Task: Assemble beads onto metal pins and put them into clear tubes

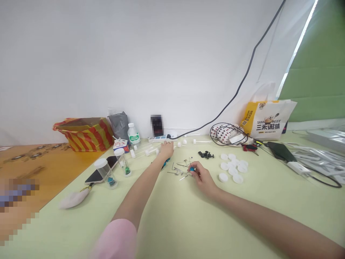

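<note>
My right hand (pixel 201 175) is closed, thumb and fingers pinching a small shiny blue piece with a thin wire standing up from it (pixel 192 169). Just left of it lie loose thin metal rods and bent pins (pixel 176 170). Farther out, my left hand (pixel 167 148) reaches among clear tubes with white caps (pixel 151 151); its fingertips point away and are hidden, so a grip cannot be made out. Under its wrist side, more small blue pieces (pixel 165 163) show. Black small parts (pixel 206 155) form a pile beyond my right hand, and white round caps (pixel 232 166) lie to its right.
Two clear jars with white lids (pixel 104 169) stand left, beside a phone (pixel 94 176) and pliers (pixel 78 198). A white bottle (pixel 133 134) and striped bag (pixel 86 135) are behind. Black cable (pixel 237 90) crosses to the right, near a paper bag (pixel 269 120) and white cords (pixel 318 162).
</note>
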A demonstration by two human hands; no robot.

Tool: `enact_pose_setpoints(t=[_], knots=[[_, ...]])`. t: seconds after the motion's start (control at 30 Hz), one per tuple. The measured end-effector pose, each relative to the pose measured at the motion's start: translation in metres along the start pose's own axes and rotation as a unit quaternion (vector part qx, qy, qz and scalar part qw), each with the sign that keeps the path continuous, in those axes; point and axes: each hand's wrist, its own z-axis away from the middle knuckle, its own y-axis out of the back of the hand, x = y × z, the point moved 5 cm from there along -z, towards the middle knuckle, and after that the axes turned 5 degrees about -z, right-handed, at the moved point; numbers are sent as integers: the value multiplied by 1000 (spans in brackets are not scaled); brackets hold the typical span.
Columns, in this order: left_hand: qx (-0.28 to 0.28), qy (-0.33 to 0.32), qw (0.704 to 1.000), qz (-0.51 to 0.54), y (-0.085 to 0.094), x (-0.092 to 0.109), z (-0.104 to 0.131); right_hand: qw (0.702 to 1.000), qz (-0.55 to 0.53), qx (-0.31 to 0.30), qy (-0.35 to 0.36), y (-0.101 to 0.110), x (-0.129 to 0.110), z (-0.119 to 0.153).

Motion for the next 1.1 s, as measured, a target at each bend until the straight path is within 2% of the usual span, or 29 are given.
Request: enact_pose_setpoints(t=[0.17,0.3,0.37,0.43,0.5,0.63,0.73,0.9,1.03,1.1], knots=[[15,-69,997,27,30,21,17,999,-44,8,-22,1,7,-1],[1,-133,988,80,55,35,59,987,-152,15,-51,0,14,-3],[-65,-171,954,236,58,40,87,977,-205,11,-63,0,15,-5],[-168,-160,897,377,53,42,113,967,-245,10,-75,1,14,-6],[-222,-132,839,478,48,43,132,958,-274,16,-81,3,12,-7],[-274,-99,755,588,41,48,145,933,-350,24,-82,8,9,-9],[-320,-98,701,630,40,55,148,899,-422,-15,-112,6,8,-10],[-350,-113,654,661,40,64,158,848,-502,-77,-153,3,6,-8],[-324,-128,632,692,40,69,163,818,-525,-133,-196,-4,6,-5],[-314,-117,628,703,38,69,162,814,-525,-144,-200,-5,7,-5]])
